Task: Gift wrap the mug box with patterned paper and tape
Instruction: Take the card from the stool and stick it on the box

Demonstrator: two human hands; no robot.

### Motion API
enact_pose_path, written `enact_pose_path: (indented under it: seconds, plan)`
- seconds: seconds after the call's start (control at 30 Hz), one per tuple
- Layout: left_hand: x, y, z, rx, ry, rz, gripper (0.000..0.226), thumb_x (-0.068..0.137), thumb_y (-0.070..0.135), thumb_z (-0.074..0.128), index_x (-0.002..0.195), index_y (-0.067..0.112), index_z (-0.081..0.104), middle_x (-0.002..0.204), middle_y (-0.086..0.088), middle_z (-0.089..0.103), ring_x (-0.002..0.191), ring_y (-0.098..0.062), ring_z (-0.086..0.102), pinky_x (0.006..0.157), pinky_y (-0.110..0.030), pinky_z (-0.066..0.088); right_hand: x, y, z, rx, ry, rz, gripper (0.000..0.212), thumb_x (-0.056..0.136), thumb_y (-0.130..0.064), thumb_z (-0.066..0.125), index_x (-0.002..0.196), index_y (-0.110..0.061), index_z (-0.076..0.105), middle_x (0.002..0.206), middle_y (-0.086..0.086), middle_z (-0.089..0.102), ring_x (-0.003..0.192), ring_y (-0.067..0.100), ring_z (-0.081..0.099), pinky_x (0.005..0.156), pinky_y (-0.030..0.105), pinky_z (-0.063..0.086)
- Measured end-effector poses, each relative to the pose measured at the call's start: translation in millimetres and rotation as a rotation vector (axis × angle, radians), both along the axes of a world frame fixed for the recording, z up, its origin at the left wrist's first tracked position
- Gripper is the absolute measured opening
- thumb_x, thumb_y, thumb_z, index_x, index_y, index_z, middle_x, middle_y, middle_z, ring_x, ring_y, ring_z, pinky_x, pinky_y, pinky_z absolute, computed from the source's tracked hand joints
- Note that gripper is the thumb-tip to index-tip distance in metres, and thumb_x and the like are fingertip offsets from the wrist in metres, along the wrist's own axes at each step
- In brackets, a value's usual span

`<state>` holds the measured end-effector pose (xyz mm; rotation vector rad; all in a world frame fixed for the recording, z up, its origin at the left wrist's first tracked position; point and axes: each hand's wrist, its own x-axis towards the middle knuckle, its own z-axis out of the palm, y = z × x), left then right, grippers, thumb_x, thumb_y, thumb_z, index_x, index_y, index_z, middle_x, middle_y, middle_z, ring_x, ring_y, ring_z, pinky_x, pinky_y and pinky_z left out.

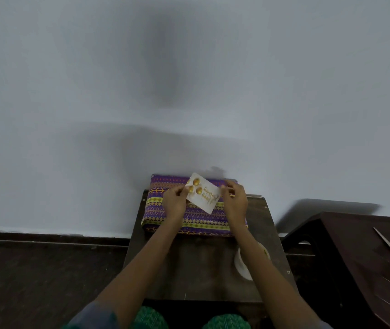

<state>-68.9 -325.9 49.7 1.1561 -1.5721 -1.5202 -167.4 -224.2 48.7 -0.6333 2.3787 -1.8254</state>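
Green-patterned knees (227,322) sit nearest me; beyond them my left hand (174,200) and right hand (235,200) each pinch a white gold-printed card (204,195) above the purple patterned wrapped box (198,219) at the dark wooden table's (189,269) far edge.

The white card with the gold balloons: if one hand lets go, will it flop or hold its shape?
The white card looks flat and unbent while pinched at opposite edges by the left hand and right hand, so it is probably stiff enough to hold shape. It seems thin and light, so likely easily creased.
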Motion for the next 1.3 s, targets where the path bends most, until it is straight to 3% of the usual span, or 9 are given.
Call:
enact_pose_path:
  seconds: [0.1,0.3,0.43,0.53,0.63,0.8,0.9,1.07,1.3]
  plan:
    - [-2,-17,12,-0.408,-0.180,-0.186,0.022,0.089,0.016,0.061,0.101,0.001,0.072,0.087,-0.011,0.072,0.072,-0.014,0.060,0.058,-0.012,0.042,-18,-10,11,0.177,0.211,0.236,0.031,0.092,-0.015,0.057,0.122,-0.010,0.061,0.116,0.005,0.056,0.098,0.014,0.056,0.072,0.004,0.039]
    - [-24,-57,49,-0.732,-0.454,-0.548,0.021,0.086,0.017,0.064,0.101,0.006,0.073,0.101,-0.011,0.072,0.092,-0.022,0.064,0.072,-0.024,0.041,-46,-28,31,0.535,0.515,0.512,0.033,0.090,-0.019,0.061,0.122,-0.012,0.063,0.122,0.009,0.058,0.110,0.025,0.051,0.086,0.025,0.037]
    - [-39,-65,67,-0.866,-0.607,-0.818,0.021,0.086,0.016,0.063,0.103,0.008,0.072,0.105,-0.010,0.070,0.095,-0.022,0.062,0.075,-0.026,0.042,-43,-26,39,0.506,0.447,0.568,0.025,0.089,-0.018,0.062,0.111,-0.010,0.069,0.107,0.009,0.069,0.094,0.021,0.062,0.074,0.022,0.044]
    - [-45,-65,65,-0.857,-0.571,-0.796,0.021,0.085,0.016,0.064,0.104,0.008,0.071,0.105,-0.009,0.068,0.095,-0.021,0.060,0.076,-0.026,0.041,-36,-21,36,0.404,0.319,0.414,0.019,0.087,-0.016,0.064,0.102,-0.007,0.073,0.093,0.007,0.073,0.074,0.011,0.063,0.066,0.017,0.046]
    - [-36,-58,51,-0.800,-0.366,-0.467,0.028,0.086,0.015,0.064,0.112,0.006,0.065,0.106,-0.010,0.063,0.099,-0.023,0.057,0.083,-0.029,0.040,-29,-13,26,0.212,0.007,0.275,0.020,0.088,-0.013,0.064,0.102,-0.002,0.071,0.081,0.005,0.070,0.054,-0.001,0.059,0.054,0.010,0.047]
    - [-1,-33,9,-0.365,-0.202,-0.061,0.022,0.091,0.015,0.057,0.106,0.003,0.068,0.102,-0.012,0.068,0.093,-0.023,0.063,0.077,-0.026,0.043,-13,-9,6,-0.024,-0.480,0.120,0.019,0.090,-0.008,0.060,0.106,0.001,0.066,0.077,0.002,0.065,0.062,0.010,0.058,0.050,0.014,0.049]
    - [9,-25,-9,-0.252,-0.191,-0.096,0.022,0.091,0.016,0.059,0.103,0.002,0.071,0.098,-0.014,0.071,0.089,-0.026,0.064,0.077,-0.035,0.051,-8,-11,-3,-0.033,-0.565,0.086,0.019,0.090,-0.008,0.060,0.105,0.002,0.065,0.087,0.009,0.066,0.065,0.011,0.060,0.050,0.015,0.050]
    - [7,-24,-15,-0.175,-0.223,-0.099,0.025,0.087,0.009,0.062,0.111,0.006,0.067,0.111,-0.011,0.067,0.100,-0.022,0.062,0.081,-0.028,0.047,-8,-16,-13,-0.091,-0.727,0.038,0.022,0.089,-0.005,0.061,0.108,0.005,0.061,0.110,0.017,0.062,0.082,0.020,0.064,0.055,0.018,0.056]
    - [1,-31,-21,-0.291,-0.353,-0.127,0.026,0.087,0.018,0.064,0.112,0.013,0.066,0.112,-0.006,0.067,0.100,-0.020,0.062,0.088,-0.037,0.050,-14,-24,-14,0.069,-0.600,0.040,0.018,0.089,-0.007,0.061,0.105,0.002,0.063,0.094,0.011,0.064,0.067,0.016,0.064,0.052,0.019,0.056]
